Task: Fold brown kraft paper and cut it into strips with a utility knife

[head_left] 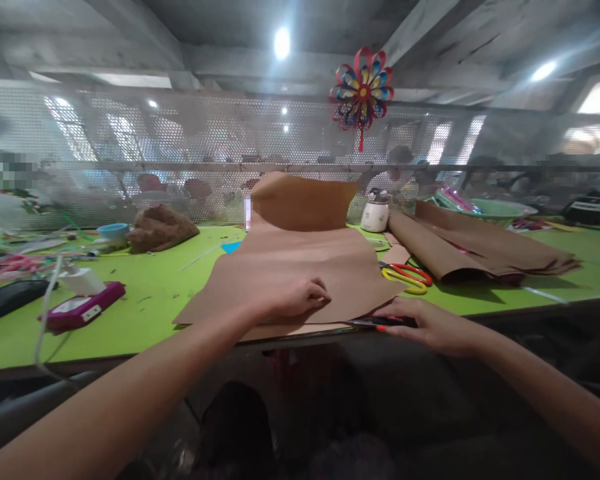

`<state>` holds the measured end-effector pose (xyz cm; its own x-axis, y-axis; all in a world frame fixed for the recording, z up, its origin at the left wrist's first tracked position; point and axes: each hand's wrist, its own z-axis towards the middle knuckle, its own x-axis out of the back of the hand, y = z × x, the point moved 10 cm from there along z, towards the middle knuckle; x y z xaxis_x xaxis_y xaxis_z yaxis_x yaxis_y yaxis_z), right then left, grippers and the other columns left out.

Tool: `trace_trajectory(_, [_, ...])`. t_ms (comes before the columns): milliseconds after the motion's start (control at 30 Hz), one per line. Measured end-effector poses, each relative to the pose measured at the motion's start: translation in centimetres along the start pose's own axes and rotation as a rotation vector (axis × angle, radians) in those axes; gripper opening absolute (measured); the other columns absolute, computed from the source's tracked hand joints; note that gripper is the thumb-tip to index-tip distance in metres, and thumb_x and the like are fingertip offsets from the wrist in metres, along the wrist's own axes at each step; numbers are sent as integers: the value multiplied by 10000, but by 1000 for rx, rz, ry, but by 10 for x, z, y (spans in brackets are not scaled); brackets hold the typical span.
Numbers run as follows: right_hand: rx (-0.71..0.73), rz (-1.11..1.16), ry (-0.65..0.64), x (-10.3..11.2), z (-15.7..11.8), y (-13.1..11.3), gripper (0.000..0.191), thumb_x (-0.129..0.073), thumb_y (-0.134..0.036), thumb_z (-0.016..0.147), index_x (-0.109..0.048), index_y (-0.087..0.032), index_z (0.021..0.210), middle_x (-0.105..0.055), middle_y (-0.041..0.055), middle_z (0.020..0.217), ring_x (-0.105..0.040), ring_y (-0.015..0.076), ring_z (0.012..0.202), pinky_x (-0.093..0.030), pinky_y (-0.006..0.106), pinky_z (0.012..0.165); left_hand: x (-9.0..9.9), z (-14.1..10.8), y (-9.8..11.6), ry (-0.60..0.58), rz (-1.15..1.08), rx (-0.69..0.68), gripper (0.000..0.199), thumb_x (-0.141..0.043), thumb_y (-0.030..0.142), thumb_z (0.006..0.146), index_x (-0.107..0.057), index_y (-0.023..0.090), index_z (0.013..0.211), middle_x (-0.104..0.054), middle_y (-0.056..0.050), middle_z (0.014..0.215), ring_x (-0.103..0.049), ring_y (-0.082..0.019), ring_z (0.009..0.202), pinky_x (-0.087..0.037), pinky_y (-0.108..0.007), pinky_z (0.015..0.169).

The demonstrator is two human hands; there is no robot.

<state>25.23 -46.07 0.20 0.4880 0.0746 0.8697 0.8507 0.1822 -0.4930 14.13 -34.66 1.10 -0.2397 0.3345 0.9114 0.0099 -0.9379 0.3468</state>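
A large sheet of brown paper [280, 267] lies across the green table, its far end curled up. My left hand [300, 297] rests on the sheet near its front edge, fingers curled in, and whatever they may hold is hidden. At the sheet's front right corner, my right hand [425, 323] grips dark-handled scissors [367, 323], with the blades pointing left along the paper's edge. Red and yellow scissors [411, 276] lie just beyond my right hand.
On the green table [145, 293], a purple power strip [83, 307] and crumpled brown material [161, 228] are at left. A white bottle [376, 212] and more brown paper [480, 247] stand or lie at right. Behind is a perforated screen [220, 133].
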Motion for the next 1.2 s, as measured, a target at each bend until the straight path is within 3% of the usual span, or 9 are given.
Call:
trace_trajectory(133, [4, -26, 7, -1, 3, -2, 422, -527, -429, 886, -624, -196, 1224, -629, 97, 1221, -561, 249, 1110, -425, 389, 977, -5, -3, 0, -17, -20, -9, 248, -492, 237, 919, -692, 179, 1053, -626, -93, 1091, -579, -164, 1001, -432, -269, 911])
trace_trajectory(467, [147, -33, 2, -3, 25, -40, 384, -495, -403, 906, -650, -187, 1183, -646, 106, 1182, -574, 243, 1073, -442, 376, 932, -8, -4, -6, 15, -73, -21, 246, -481, 224, 935, -666, 174, 1091, -619, -97, 1123, -579, -157, 1025, -443, -293, 929])
trace_trajectory(633, [161, 1, 5, -4, 28, -41, 397, -505, -423, 900, -645, -204, 1200, -633, 100, 1219, -566, 253, 1101, -425, 389, 958, -9, -3, -4, 4, -86, -48, 248, -479, 239, 943, -664, 185, 1099, -625, -101, 1133, -581, -159, 1034, -446, -286, 915])
trace_trajectory(967, [55, -5, -5, -11, 15, -28, 400, -503, -419, 903, -625, -210, 1222, -647, 101, 1173, -585, 243, 1060, -448, 377, 931, -11, -9, -5, 68, -56, -34, 291, -440, 271, 959, -652, 155, 1120, -610, -120, 1161, -560, -177, 1084, -421, -314, 968])
trace_trajectory(1200, [168, 9, -5, -16, 37, -54, 360, -499, -370, 906, -649, -210, 1191, -659, 91, 1172, -592, 238, 1050, -448, 371, 934, -11, -9, -7, 61, -31, -23, 270, -459, 265, 949, -670, 169, 1088, -611, -121, 1158, -564, -193, 1071, -424, -330, 960])
